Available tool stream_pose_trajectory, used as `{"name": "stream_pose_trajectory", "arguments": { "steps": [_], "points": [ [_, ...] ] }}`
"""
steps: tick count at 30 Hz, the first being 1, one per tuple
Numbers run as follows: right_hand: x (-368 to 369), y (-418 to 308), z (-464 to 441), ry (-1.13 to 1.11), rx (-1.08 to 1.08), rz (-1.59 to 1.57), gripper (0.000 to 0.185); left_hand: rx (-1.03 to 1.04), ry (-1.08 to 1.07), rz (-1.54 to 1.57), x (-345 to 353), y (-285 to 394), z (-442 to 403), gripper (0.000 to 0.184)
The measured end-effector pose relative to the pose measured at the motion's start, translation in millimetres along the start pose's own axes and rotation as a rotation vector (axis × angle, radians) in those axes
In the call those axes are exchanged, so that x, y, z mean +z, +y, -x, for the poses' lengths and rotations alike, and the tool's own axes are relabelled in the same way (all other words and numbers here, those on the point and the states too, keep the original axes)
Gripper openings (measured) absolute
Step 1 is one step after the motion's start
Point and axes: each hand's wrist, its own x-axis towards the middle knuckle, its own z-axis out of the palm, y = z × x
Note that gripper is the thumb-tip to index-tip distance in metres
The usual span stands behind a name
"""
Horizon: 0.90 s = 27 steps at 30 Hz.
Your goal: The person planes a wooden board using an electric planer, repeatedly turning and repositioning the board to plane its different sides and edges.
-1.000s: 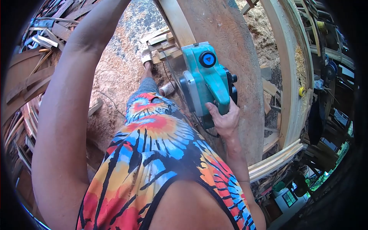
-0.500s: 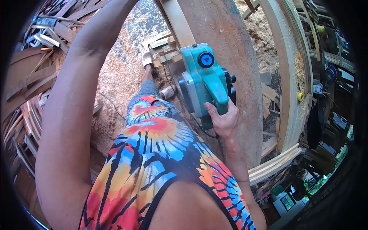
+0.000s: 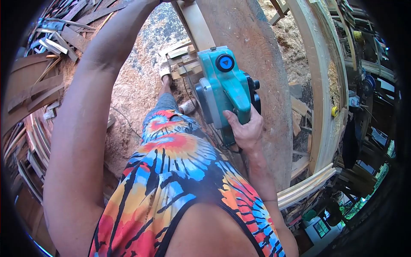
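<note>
My right hand [image 3: 249, 132] is wrapped round the rear handle of a teal electric planer [image 3: 222, 83] with a black knob on top. The planer sits at the near end of the visible stretch of a pale wooden board [image 3: 200, 28], which runs up to the top edge of the view. At that edge my left arm reaches toward the board. Only a sliver of my left hand [image 3: 185, 1] shows there, by the board, and its fingers are mostly cut off. A dark power cord hangs below the planer.
Under the board lies a broad brown worktop [image 3: 274, 111]. Wood offcuts [image 3: 182, 53] are stacked near my feet, and sawdust [image 3: 124, 92] covers the floor. More scrap wood [image 3: 40, 92] is piled at left. Long curved timbers [image 3: 314, 64] and a yellow tape measure [image 3: 335, 110] are at right.
The planer and my right hand have shifted slightly left and up in the view. My left arm has moved a little to the right, and a bit of the left hand now shows.
</note>
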Motion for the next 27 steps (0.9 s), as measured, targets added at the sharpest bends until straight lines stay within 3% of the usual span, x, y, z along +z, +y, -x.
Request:
{"name": "stream_pose_trajectory", "arguments": {
  "steps": [10,15,18,22,24,26,27],
  "points": [
    [11,-7,-18,-0.002,-0.023,-0.018,0.045,-0.021,0.015,0.009,-2,4,14,0.134],
    [15,-8,-27,-0.008,-0.061,-0.019,0.044,0.051,0.141,-0.078,47,-17,-14,0.124],
    [14,-12,-29,-0.01,-0.078,0.006,0.044,0.056,0.132,-0.035,27,-5,7,0.114],
    [19,-27,-37,0.009,-0.089,-0.006,0.045,0.011,0.664,0.098,65,-17,32,0.087],
    [22,-36,-34,0.027,-0.088,0.012,0.045,-0.143,0.816,0.423,80,-4,70,0.072],
    [23,-42,-39,0.012,-0.074,0.044,0.045,-0.485,0.612,0.666,110,17,116,0.061],
    [23,-43,-40,0.001,-0.067,0.062,0.045,-0.518,0.35,0.76,125,31,141,0.053]
  ]
}}
